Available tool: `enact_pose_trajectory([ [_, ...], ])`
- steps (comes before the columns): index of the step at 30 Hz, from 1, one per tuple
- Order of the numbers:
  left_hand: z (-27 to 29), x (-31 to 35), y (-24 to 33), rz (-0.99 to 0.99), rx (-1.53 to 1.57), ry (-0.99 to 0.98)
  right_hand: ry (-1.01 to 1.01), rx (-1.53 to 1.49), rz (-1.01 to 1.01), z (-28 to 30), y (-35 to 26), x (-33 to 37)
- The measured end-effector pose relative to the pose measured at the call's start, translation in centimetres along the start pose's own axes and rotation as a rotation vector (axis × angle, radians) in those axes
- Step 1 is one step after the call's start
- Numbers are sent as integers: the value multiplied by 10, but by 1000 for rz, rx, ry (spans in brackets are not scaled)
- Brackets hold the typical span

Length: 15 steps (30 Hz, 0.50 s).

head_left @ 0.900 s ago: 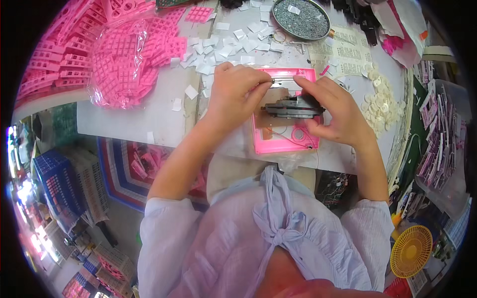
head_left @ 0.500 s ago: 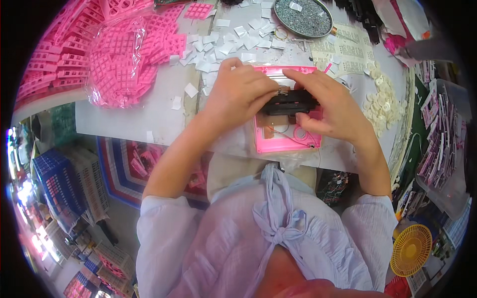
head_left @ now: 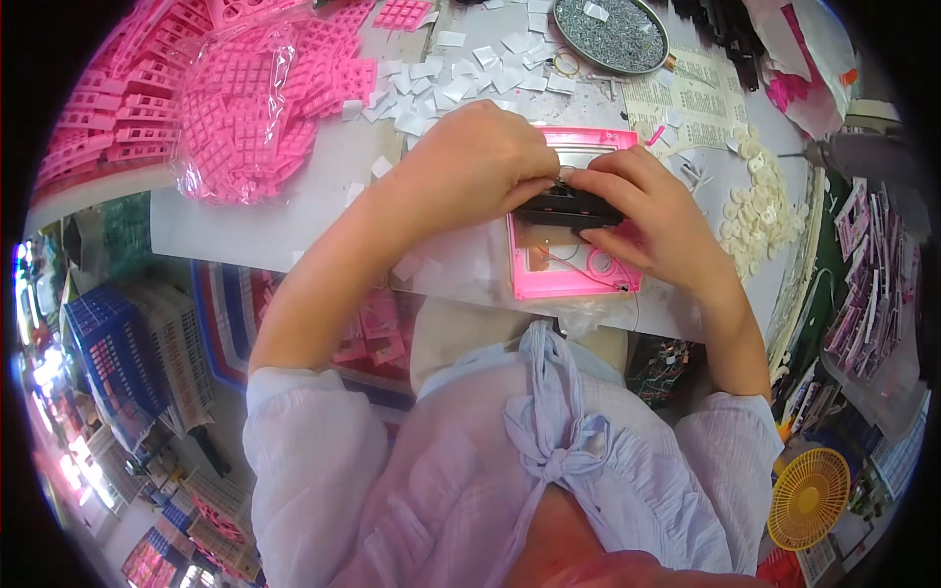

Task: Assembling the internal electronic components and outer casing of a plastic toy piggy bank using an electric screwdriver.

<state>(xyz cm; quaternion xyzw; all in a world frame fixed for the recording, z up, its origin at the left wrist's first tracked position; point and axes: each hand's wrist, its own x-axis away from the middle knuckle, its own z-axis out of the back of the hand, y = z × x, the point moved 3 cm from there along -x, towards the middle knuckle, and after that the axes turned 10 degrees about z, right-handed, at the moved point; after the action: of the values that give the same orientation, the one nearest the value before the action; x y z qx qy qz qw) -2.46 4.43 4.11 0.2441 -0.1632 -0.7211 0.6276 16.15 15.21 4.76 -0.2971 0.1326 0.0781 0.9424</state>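
Note:
A black oblong plastic part [head_left: 570, 210] is held over a pink plastic housing [head_left: 578, 286] lying on the table. My right hand [head_left: 655, 211] grips the part's right end, thumb below and fingers above. At its upper left edge, the fingertips of my left hand [head_left: 480, 157] are pinched together, close to the right fingertips. Whatever small thing they hold is hidden. Inside the housing's lower half show a pink ring [head_left: 600, 262] and thin wires; the black part and my hands cover much of the upper half.
Pink grid pieces [head_left: 240, 127] in a clear bag lie at the left. White paper squares [head_left: 451, 88] are scattered behind my hands, near a round tray of small metal pieces [head_left: 613, 34]. Cream discs [head_left: 750, 211] and a grey power tool [head_left: 872, 159] with a thin bit are at the right.
My left hand has turned, its wrist rising and elbow swinging outward, while its fingertips stay at the black part. My right fingers have closed in toward them. The grey tool shows farther in.

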Motion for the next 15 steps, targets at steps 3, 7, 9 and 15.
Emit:
enact_pose_trajectory([
  [3, 1, 6, 9, -58, -152, 6, -54, 5, 0, -1, -1, -3],
  [7, -6, 26, 26, 11, -145, 84, -140, 69, 2, 1, -7, -9],
  [9, -10, 33, 29, 142, -36, 102, -169, 100, 17, 2, -8, -13],
  [15, -19, 22, 15, 525, 359, 19, -174, 132, 49, 3, -11, -16],
])
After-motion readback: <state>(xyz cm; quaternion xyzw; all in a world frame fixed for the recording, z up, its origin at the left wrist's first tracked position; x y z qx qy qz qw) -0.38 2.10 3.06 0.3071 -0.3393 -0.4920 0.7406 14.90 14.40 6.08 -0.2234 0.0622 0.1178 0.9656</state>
